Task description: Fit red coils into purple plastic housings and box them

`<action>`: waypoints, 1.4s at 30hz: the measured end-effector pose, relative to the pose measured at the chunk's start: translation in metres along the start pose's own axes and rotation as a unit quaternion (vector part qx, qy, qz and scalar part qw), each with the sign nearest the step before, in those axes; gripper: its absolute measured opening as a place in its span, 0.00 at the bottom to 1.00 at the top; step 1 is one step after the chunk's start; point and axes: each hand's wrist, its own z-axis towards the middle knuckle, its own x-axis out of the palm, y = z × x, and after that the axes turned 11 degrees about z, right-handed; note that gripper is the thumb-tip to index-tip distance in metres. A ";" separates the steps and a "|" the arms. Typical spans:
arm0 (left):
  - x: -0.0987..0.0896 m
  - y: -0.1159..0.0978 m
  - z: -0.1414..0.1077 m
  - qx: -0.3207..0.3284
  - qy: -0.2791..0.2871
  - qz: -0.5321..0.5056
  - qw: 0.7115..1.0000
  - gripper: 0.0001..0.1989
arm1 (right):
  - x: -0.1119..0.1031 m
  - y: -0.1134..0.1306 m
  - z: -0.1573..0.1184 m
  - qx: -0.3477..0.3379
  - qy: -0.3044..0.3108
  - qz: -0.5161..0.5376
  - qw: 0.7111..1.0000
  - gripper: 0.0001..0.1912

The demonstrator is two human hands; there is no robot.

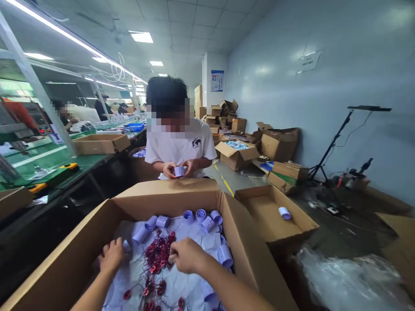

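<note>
A large cardboard box (pixel 259 259) lies open in front of me, lined with white sheet material. Inside it, a pile of small red coils with wires (pixel 158 252) sits in the middle, with several lilac plastic cups (pixel 224 255) around it. My right hand (pixel 185 255) is at the right edge of the pile, its fingers curled together; whatever they hold is hidden. At the box's left side, my left hand (pixel 112 255) has its fingers bent around or beside a lilac cup (pixel 126 246), mostly hidden by the hand.
Across the box a person (pixel 178 147) in a white shirt holds a lilac cup (pixel 179 171). Another open carton (pixel 259 205) with one cup stands at right, above clear plastic film (pixel 350 276). A green workbench (pixel 87 162) runs along the left.
</note>
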 end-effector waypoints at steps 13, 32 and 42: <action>-0.108 -0.070 -0.082 0.195 0.260 -0.700 0.636 0.28 | -0.037 -0.004 0.009 -0.001 -0.256 0.543 0.800 0.18; -0.101 -0.073 -0.124 0.371 0.118 -0.570 0.724 0.32 | -0.019 0.000 -0.006 -0.102 -0.123 0.468 0.869 0.29; -0.094 -0.089 -0.128 0.426 -0.014 -0.310 0.850 0.39 | -0.028 -0.020 0.002 0.002 -0.080 0.611 0.788 0.28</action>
